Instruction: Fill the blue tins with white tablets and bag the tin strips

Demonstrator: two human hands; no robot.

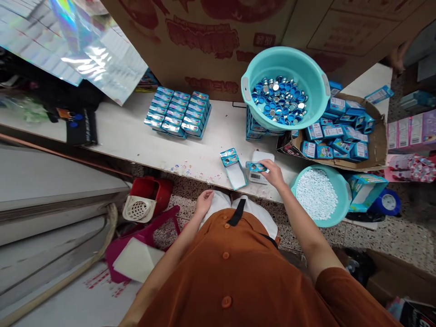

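Observation:
My right hand (pixel 271 172) holds a small blue box (pixel 256 167) over a white digital scale (pixel 261 178). Just left of the scale, an open blue display carton (pixel 235 175) lies on the white table with a small blue box at its far end. My left hand (pixel 205 202) rests on my lap below the table edge, its fingers curled; whether anything is in them is hidden. A teal basin (pixel 252 68) full of blue and silver caps stands beyond the scale. To the right is a second teal basin (pixel 348 200) with white pellets.
Rows of small blue boxes (pixel 177 113) stand on the table (pixel 119 125) at the left. A cardboard carton (pixel 379 141) of blue boxes is at the right. A large printed carton (pixel 218 77) lines the back. Below are a red bin (pixel 163 193) and a magenta stool (pixel 146 234).

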